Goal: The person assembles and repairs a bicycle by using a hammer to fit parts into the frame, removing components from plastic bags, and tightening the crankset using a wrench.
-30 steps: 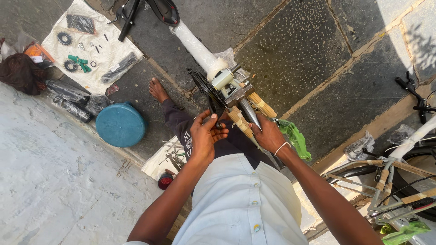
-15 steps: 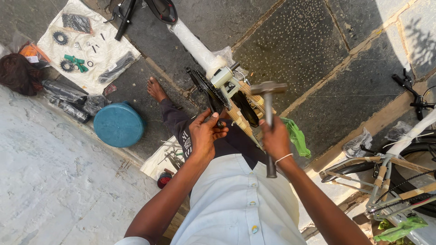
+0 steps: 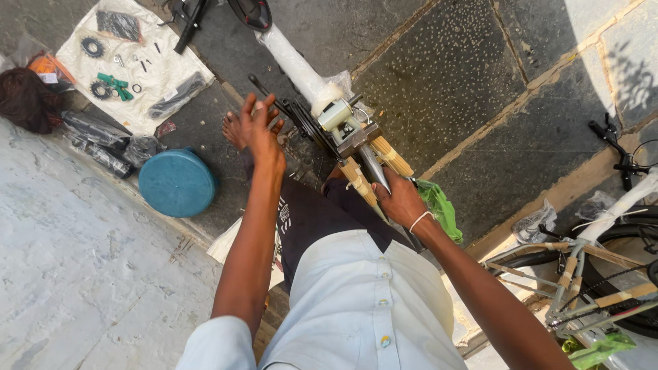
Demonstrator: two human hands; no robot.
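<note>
Head: right hand around steel hammer

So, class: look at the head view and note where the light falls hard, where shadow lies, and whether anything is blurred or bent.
Head view: hard sunlight on the pale floor at lower left; leafy shadow dapples the stone slabs at upper right; the left hand, fingers spread, is slightly smeared, while the right hand on the hammer is sharp; the wide lens bows the edges.
</note>
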